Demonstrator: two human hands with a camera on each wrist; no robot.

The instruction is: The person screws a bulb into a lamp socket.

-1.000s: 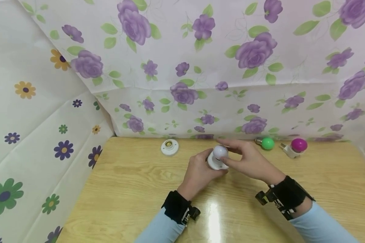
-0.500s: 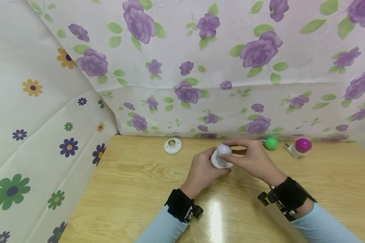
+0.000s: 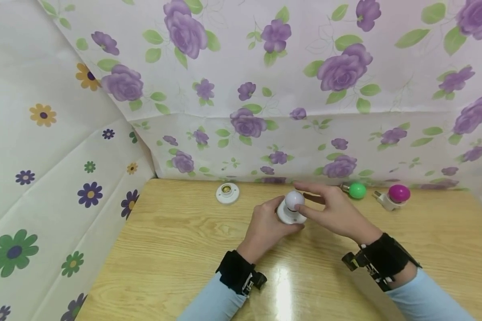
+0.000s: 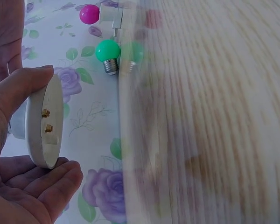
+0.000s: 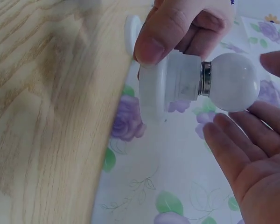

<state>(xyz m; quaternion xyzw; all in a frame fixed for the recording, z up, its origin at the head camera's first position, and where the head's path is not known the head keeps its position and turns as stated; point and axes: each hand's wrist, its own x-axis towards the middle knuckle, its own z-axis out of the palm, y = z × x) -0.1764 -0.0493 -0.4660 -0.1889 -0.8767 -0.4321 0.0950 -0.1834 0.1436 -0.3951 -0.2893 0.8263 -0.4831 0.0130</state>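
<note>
My left hand (image 3: 267,225) grips a round white lamp holder (image 5: 154,91) by the edge of its base, thumb on one side and fingers on the other. Two brass screws show on the holder's underside in the left wrist view. A white light bulb (image 5: 234,82) sits in the holder, with a thin band of its metal cap (image 5: 205,78) visible. Around the bulb, my right hand (image 3: 339,211) is spread with fairly straight fingers. Its thumb stands apart from the glass in the right wrist view, while the fingers lie close to the bulb's other side; whether they touch is unclear.
Another white lamp holder (image 3: 227,194) lies at the back of the wooden table (image 3: 176,240), left of the hands. Back right are a green bulb (image 3: 357,191) and a magenta bulb (image 3: 399,193) in a white plug-in socket (image 3: 387,203). Flowered sheeting (image 3: 209,133) hangs behind.
Half a second ago the right thumb and fingers were closed on the white bulb; now they are spread wider around it. The left hand keeps its grip on the lamp holder.
</note>
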